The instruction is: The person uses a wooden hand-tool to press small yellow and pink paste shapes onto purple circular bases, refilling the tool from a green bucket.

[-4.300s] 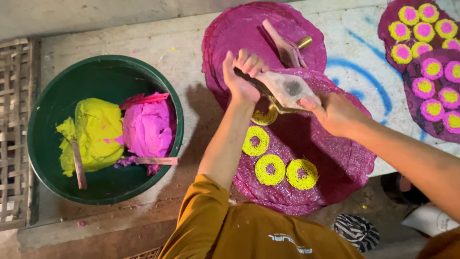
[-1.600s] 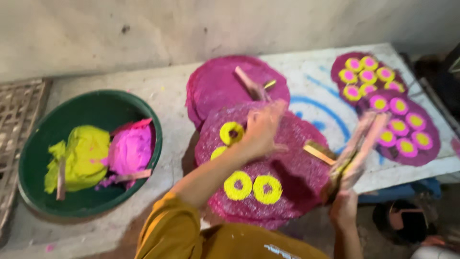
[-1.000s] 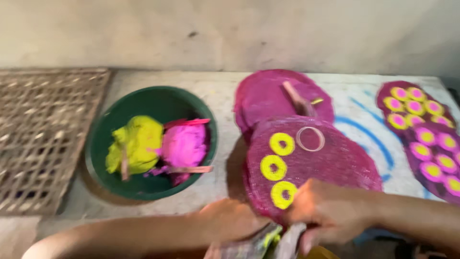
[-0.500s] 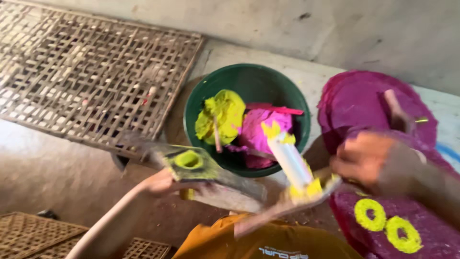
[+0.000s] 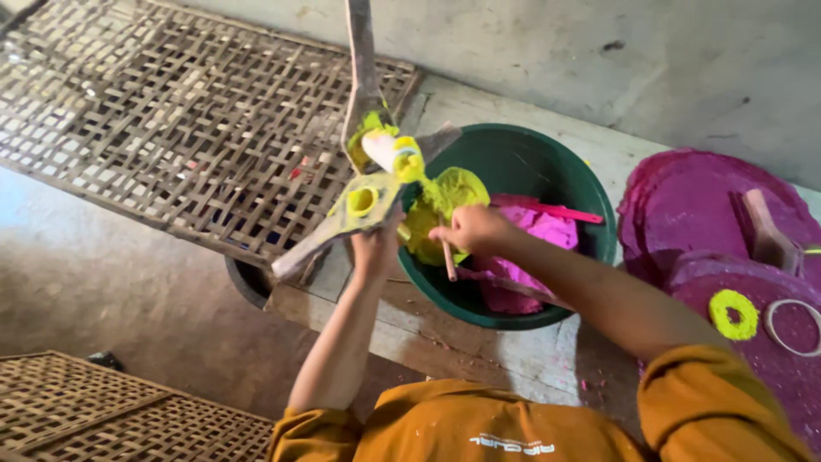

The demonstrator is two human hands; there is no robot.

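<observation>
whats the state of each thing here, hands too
left hand: shut on wooden press, raised over the bowl's edge
wooden press: open, smeared yellow, a yellow ring in its mould
right hand: shut on stick, in the bowl
stick: upright in the yellow dough
green bowl: holds yellow dough and pink dough
pink round mat: lying flat
</observation>
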